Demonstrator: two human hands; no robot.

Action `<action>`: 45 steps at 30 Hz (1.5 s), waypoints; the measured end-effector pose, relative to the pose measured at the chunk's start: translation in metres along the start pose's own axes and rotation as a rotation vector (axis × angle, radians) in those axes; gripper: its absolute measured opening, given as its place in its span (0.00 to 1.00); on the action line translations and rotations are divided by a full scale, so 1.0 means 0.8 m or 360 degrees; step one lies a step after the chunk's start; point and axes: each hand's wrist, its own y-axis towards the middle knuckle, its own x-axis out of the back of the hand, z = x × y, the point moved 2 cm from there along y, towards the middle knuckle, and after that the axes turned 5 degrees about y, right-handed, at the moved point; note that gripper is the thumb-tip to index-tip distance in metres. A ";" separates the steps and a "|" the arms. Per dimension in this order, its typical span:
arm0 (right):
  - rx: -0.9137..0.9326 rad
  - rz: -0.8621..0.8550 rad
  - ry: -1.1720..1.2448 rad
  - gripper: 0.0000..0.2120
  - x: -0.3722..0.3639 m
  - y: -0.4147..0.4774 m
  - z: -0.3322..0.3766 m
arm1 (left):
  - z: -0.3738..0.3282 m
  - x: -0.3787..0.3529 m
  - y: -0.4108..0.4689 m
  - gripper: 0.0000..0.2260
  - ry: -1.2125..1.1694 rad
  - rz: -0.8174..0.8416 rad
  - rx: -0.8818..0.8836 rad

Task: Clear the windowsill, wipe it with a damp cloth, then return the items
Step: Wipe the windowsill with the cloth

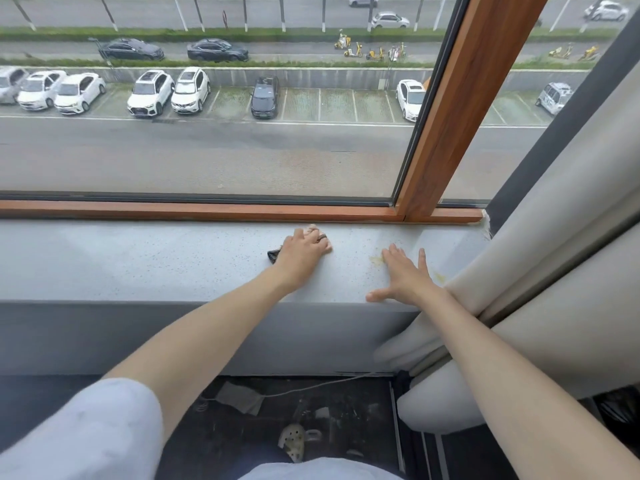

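A pale grey speckled windowsill (138,261) runs across the view below a wooden window frame. My left hand (303,249) lies on a cloth (322,237) near the back of the sill; pinkish and patterned edges of the cloth show past the fingers, and a dark corner sticks out at the wrist. The fingers curl over the cloth and press it down. My right hand (403,275) lies flat on the sill with fingers spread, holding nothing. Yellowish stains (376,259) mark the sill by its fingertips, another beside the curtain.
A thick beige curtain (561,258) hangs at the right, touching the sill's end and my right forearm. The wooden frame (207,211) and upright mullion (460,109) border the sill. Below lie a dark floor, a white cord (311,386) and a perforated shoe (292,439).
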 end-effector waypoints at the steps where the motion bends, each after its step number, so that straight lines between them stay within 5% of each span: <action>1: -0.0006 -0.0001 -0.0006 0.54 -0.001 0.001 0.001 | -0.014 0.005 0.000 0.15 -0.0031 0.0001 -0.0070; 6: -0.0001 -0.0020 0.0023 0.54 -0.003 0.000 -0.001 | -0.004 -0.040 -0.034 0.28 -0.0156 -0.0239 -0.0921; 14: -0.0007 -0.0012 0.0020 0.54 0.012 0.002 0.003 | 0.006 -0.016 0.058 0.18 -0.0001 -0.0168 -0.0308; 20: -0.0003 -0.0007 0.0039 0.55 0.017 0.006 0.006 | 0.013 -0.004 0.013 0.28 -0.0306 -0.0257 -0.1101; 27: -0.0023 0.0021 0.0060 0.55 0.018 0.006 -0.002 | -0.020 -0.003 0.115 0.17 -0.0190 -0.0163 -0.0728; 33: -0.0015 0.0034 0.0153 0.55 0.002 0.004 -0.001 | -0.003 -0.004 0.074 0.13 -0.0571 -0.0240 -0.1259; 40: -0.0018 0.0030 0.0164 0.57 0.001 0.005 0.009 | -0.023 -0.007 0.127 0.18 -0.0358 -0.0160 -0.0783; 45: -0.0074 -0.0117 0.0176 0.64 0.003 0.005 0.012 | 0.002 -0.010 0.102 0.11 -0.0412 -0.0225 -0.1259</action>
